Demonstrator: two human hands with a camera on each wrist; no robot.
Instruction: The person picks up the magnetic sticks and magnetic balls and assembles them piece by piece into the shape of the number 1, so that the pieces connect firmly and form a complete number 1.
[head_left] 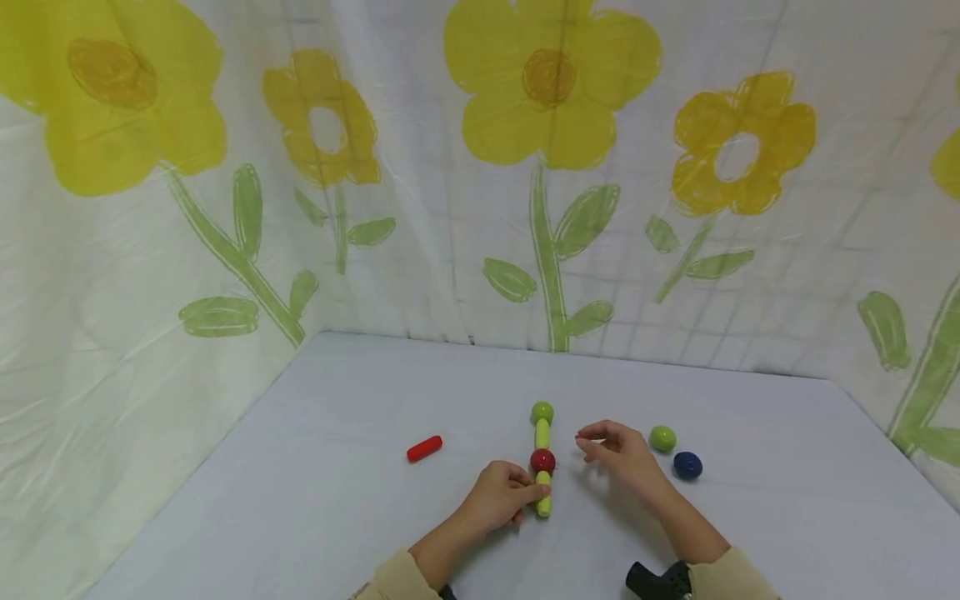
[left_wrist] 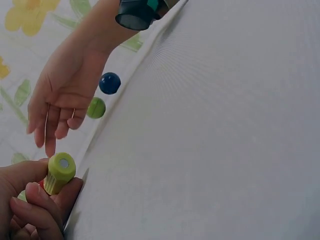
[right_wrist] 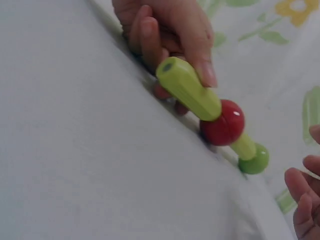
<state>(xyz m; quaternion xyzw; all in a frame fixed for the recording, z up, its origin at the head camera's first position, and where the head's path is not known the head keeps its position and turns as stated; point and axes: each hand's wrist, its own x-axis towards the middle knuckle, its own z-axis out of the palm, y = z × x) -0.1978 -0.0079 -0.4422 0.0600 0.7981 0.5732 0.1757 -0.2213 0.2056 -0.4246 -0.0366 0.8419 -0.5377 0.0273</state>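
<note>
My left hand point(head_left: 501, 498) pinches the near yellow-green rod point(head_left: 543, 502) between thumb and fingers. That rod joins a red ball point(head_left: 543, 461), then a second yellow-green rod point(head_left: 542, 433) and a light green ball point(head_left: 542, 412), all in one straight line pointing away from me. The near rod's free end shows a round grey metal spot point(left_wrist: 63, 163) in the left wrist view. To the right of this chain hovers my right hand point(head_left: 621, 457), fingers loosely bent and holding nothing, a small gap from the red ball.
A red rod point(head_left: 424, 448) lies alone to the left of the chain. Beyond the right hand, a loose green ball point(head_left: 662, 439) and a dark blue ball point(head_left: 687, 466) sit close together on the white tabletop point(head_left: 315, 500). A flower-printed curtain point(head_left: 420, 250) hangs behind the table.
</note>
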